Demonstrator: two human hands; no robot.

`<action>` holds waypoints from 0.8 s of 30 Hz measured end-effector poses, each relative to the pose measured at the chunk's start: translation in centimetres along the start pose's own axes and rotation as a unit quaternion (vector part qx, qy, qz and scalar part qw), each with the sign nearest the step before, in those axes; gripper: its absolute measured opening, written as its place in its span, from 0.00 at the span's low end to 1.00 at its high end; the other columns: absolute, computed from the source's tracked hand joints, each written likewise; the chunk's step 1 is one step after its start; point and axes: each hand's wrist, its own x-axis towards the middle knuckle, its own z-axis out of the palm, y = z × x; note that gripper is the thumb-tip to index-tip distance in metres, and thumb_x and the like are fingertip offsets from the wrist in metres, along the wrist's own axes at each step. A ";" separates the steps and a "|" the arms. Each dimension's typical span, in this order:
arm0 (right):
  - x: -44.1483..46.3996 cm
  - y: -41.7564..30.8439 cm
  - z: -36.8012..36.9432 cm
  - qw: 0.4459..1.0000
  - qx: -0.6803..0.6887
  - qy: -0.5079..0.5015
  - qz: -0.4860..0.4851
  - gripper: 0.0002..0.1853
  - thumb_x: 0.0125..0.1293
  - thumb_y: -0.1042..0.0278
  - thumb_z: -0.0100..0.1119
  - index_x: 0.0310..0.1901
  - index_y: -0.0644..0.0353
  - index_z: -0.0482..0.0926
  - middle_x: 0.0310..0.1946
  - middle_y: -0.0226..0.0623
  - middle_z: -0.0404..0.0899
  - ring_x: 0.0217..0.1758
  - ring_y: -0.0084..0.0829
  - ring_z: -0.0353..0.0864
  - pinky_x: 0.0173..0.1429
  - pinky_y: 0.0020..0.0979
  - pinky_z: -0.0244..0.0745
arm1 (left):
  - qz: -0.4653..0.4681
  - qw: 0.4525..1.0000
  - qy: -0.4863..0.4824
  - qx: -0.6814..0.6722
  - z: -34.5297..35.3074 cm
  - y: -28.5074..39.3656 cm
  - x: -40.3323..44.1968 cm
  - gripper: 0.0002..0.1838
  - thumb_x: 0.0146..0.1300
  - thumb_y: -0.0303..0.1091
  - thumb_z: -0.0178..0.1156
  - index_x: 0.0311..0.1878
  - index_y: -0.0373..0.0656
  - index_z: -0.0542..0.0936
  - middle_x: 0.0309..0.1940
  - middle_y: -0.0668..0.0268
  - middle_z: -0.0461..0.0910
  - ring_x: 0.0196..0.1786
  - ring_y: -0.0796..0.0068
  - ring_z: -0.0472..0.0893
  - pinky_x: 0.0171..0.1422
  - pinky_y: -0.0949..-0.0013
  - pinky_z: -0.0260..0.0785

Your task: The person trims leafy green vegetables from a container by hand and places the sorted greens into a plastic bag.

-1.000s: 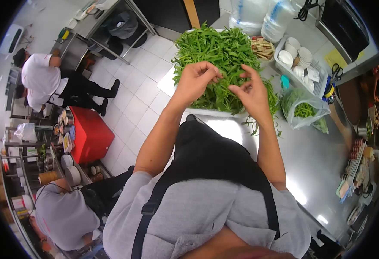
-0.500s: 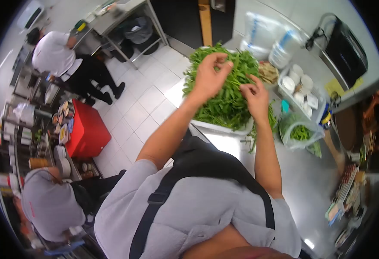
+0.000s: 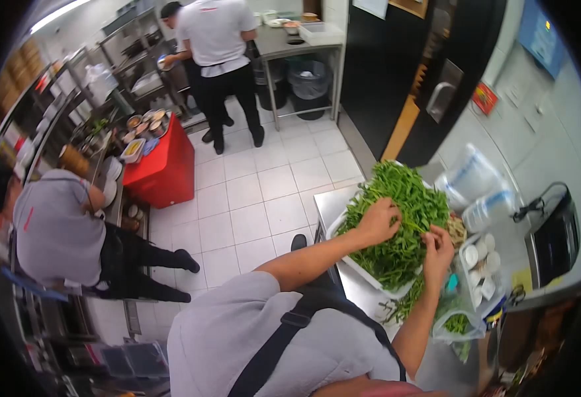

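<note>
A big heap of leafy greens (image 3: 403, 192) fills a white tub (image 3: 363, 274) on the metal counter. Over the heap, my left hand (image 3: 379, 223) is closed, its fingers bent in a pinch on a green stem. My right hand (image 3: 439, 249), at the right side of the pile, pinches the pale green stem (image 3: 412, 226) that stretches between both hands. Loose sprigs (image 3: 406, 306) lie on the counter at the tub's near side. A clear plastic bag (image 3: 458, 325) with cut greens in it sits to the right of my right forearm.
Right of the tub stand wrapped plastic packs (image 3: 472, 178), a container of white lidded cups (image 3: 482, 264) and a black appliance (image 3: 556, 235). Two co-workers (image 3: 214, 33) stand at the back; another (image 3: 62, 225) bends at the left shelves. A red box (image 3: 165, 169) stands across the tiled floor.
My view has swung up and left, so the tub appears lower and further right. My hands have come down onto the stem. A second person now shows at the back.
</note>
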 end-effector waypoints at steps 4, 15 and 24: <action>0.6 -0.9 -0.1 1.000 -0.009 0.015 -0.016 0.09 0.70 0.75 0.63 0.50 0.69 0.83 0.36 0.37 0.87 0.40 0.26 0.85 0.48 0.28 0.78 | 0.007 0.999 0.031 0.032 -2.1 2.4 -0.3 0.12 0.56 0.28 0.69 0.44 0.41 0.83 0.46 0.53 0.77 0.53 0.50 0.76 0.57 0.53 0.71; -0.7 -6.0 -1.9 0.985 -0.152 -0.029 -0.071 0.07 0.68 0.75 0.64 0.44 0.69 0.83 0.36 0.38 0.86 0.39 0.30 0.82 0.49 0.33 0.76 | 0.095 0.995 -0.030 0.016 0.3 3.9 -0.8 0.07 0.67 0.32 0.65 0.45 0.43 0.79 0.58 0.56 0.73 0.64 0.52 0.70 0.66 0.49 0.61; -1.1 -6.9 -5.6 0.988 0.081 0.105 -0.080 0.10 0.74 0.74 0.63 0.52 0.69 0.82 0.46 0.37 0.85 0.48 0.27 0.82 0.58 0.29 0.77 | 0.048 0.991 -0.059 0.108 0.7 3.6 -2.3 0.10 0.63 0.34 0.68 0.45 0.43 0.83 0.61 0.56 0.74 0.67 0.52 0.68 0.70 0.47 0.58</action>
